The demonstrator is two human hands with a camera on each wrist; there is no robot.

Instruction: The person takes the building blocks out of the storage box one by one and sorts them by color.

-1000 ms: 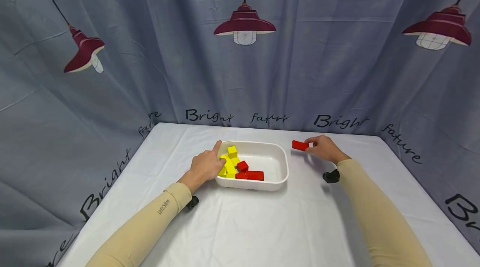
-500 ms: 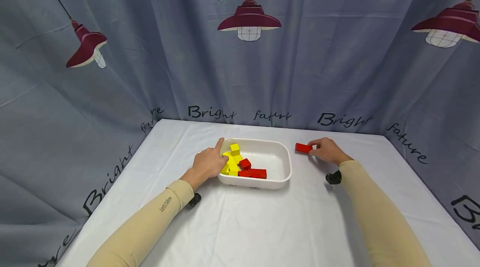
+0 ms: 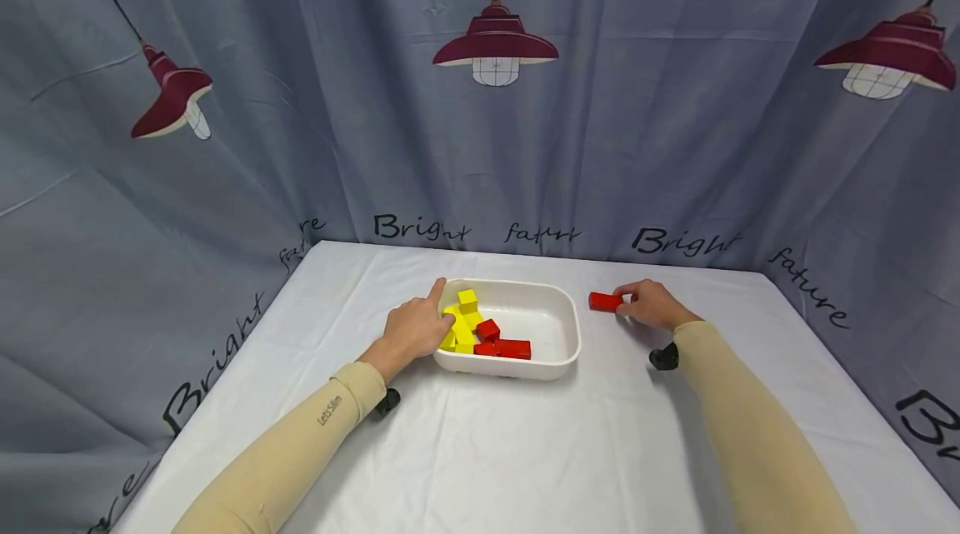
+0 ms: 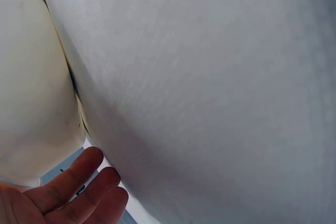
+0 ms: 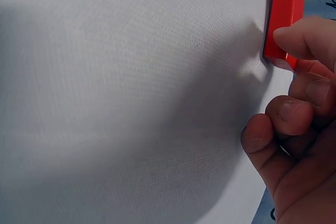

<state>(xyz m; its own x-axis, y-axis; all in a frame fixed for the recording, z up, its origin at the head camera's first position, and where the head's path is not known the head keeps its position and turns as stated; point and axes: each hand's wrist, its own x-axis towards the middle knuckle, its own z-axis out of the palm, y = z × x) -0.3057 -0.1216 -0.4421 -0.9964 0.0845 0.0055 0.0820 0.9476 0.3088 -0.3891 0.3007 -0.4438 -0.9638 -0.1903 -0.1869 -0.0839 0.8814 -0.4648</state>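
Observation:
A white plastic tray stands on the table, with several yellow blocks at its left end and several red blocks beside them. My left hand holds the tray's left rim, thumb on the inner side and index finger stretched along the edge. In the left wrist view, three fingertips show low beside the tray's outer wall. To the right of the tray, my right hand pinches the near end of a red oblong block, which lies on the tablecloth; its other fingers curl below the thumb.
A white cloth covers the table. Behind it and along both sides hangs a grey-blue curtain printed with lamps and lettering. Each wrist carries a small black camera, as on the right wrist camera.
The red oblong block in my right hand has come down onto the tablecloth and slightly towards me. My left hand keeps its place on the tray. The head view has shifted a little.

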